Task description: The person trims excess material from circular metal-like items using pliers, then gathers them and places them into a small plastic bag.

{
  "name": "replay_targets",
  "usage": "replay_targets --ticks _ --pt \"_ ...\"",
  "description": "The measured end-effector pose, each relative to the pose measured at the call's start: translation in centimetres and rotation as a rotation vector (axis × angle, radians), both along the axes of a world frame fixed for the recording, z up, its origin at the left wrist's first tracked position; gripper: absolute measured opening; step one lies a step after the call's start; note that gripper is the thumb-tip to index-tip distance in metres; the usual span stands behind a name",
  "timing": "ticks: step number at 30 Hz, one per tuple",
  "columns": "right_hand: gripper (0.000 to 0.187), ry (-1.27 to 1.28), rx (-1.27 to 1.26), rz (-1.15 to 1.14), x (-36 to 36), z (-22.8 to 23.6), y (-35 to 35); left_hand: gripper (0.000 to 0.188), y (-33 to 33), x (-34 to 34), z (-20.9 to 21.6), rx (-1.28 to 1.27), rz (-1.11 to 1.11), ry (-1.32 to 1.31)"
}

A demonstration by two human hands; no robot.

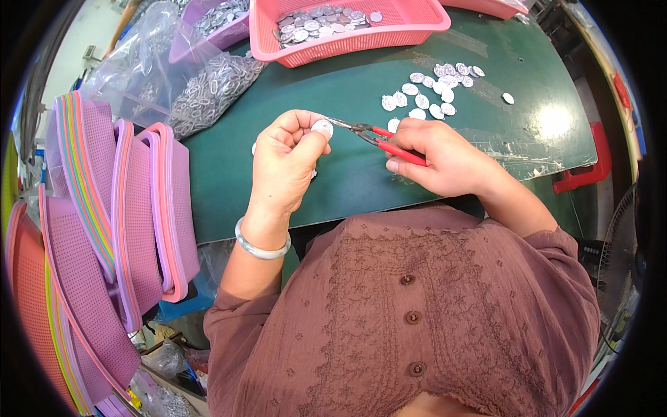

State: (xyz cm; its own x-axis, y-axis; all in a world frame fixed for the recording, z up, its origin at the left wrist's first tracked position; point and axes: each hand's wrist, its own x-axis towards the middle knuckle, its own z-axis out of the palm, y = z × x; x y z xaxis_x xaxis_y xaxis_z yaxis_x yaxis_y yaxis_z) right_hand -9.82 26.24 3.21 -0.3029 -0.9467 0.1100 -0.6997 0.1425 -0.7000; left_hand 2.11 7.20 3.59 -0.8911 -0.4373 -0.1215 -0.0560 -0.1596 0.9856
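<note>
Centre of frame: my left hand (286, 158), fingers curled, pinches a small silver disc (322, 127) at the fingertips. Just right of it my right hand (442, 156) is closed round red-handled pliers (375, 135), tips touching the disc's edge. Both over a green table (333, 90). Upper right: loose discs (436, 90) scattered on the table. Top centre: pink basket (347, 31) w/ more discs. Upper left: clear bag (201, 87) of metal rings. Left edge: stacked purple baskets (132, 208)
</note>
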Motion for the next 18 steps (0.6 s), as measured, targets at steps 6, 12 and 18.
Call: replay_targets --ticks 6,12,18 --pt "0.019 0.003 0.031 -0.008 0.06 0.29 -0.02 0.009 0.04 0.06 -0.06 -0.006 0.005 0.0" --pt "0.021 0.003 0.038 -0.009 0.13 0.27 0.06 0.01 0.14 0.11 0.02 -0.021 0.012 -0.007" --pt "0.02 -0.051 0.053 -0.007 0.23 0.05 0.06 0.009 0.25 0.21 -0.03 -0.003 0.001 -0.001"
